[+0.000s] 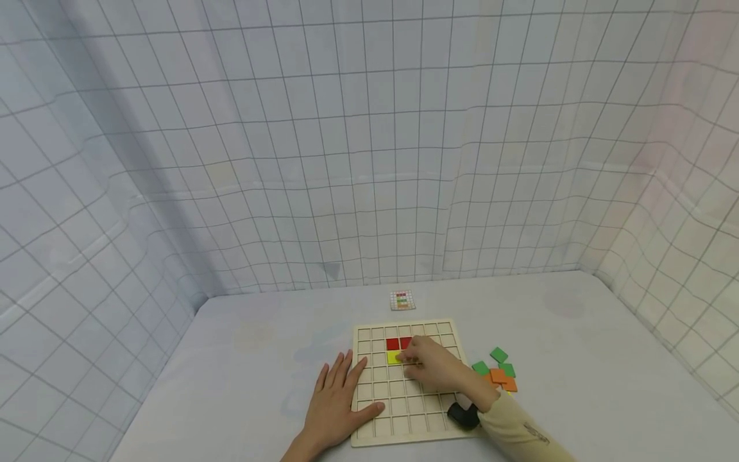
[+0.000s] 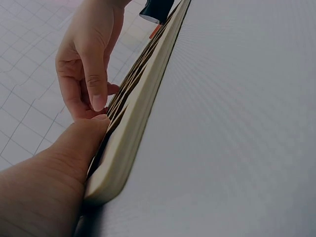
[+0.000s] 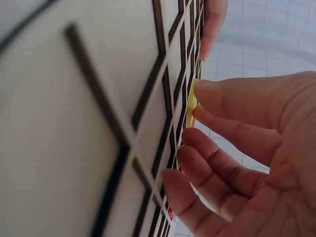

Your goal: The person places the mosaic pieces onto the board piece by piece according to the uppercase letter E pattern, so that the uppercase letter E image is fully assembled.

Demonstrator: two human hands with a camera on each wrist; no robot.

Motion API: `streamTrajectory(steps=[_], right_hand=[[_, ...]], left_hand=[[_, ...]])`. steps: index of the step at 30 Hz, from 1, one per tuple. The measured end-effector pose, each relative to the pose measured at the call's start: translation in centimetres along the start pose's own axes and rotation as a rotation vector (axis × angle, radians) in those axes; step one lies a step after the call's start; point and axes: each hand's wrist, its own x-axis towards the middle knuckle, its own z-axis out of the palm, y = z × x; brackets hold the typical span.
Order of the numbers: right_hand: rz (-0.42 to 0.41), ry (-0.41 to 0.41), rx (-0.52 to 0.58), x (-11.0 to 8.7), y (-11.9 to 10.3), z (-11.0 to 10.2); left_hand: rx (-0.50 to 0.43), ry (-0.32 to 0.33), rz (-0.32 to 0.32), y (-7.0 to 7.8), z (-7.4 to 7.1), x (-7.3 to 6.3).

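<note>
A pale wooden grid board (image 1: 398, 423) lies on the table. Two red tiles (image 1: 392, 344) sit side by side in its upper cells, the right one partly covered by my right hand (image 1: 435, 366). Below the left red tile, a yellow tile (image 1: 394, 357) lies flat in a cell. In the right wrist view, thumb and index fingertip touch this yellow tile (image 3: 190, 106), a small gap between them; the other fingers are loosely bent. My left hand (image 1: 335, 407) rests spread at the board's left edge, its thumb over the border.
Several loose green tiles (image 1: 499, 354) and orange tiles (image 1: 498, 376) lie to the right of the board, some overlapping. A small card with a coloured grid pattern (image 1: 402, 300) lies behind it. A black device (image 1: 463, 416) is at my right wrist. Grid-patterned curtains (image 1: 375, 160) surround the table.
</note>
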Motion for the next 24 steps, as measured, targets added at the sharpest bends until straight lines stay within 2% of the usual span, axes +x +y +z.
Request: streamTrajectory(steps=[5,9,12,18,24], right_hand=[[-0.056,0.008,0.066,-1.0,0.8,-0.4],[-0.049,0.031,0.128,-2.2,1.5,-1.3],[-0.039,0.045,0.117,-3.1,2.2,-2.1],[0.023,0.033,0.031,-4.7,3.6,-3.3],[0.121,-0.027,0.063,-6.0,4.3,-4.5]], left_hand=[[-0.006,0.008,0.005,0.0,0.0,0.0],[-0.006,0.018,0.011,0.0,-0.1,0.0],[-0.004,0.017,0.010,0.0,0.0,0.0],[-0.006,-0.001,0.005,-0.1,0.0,0.0],[-0.001,0.033,0.026,-0.1,0.0,0.0]])
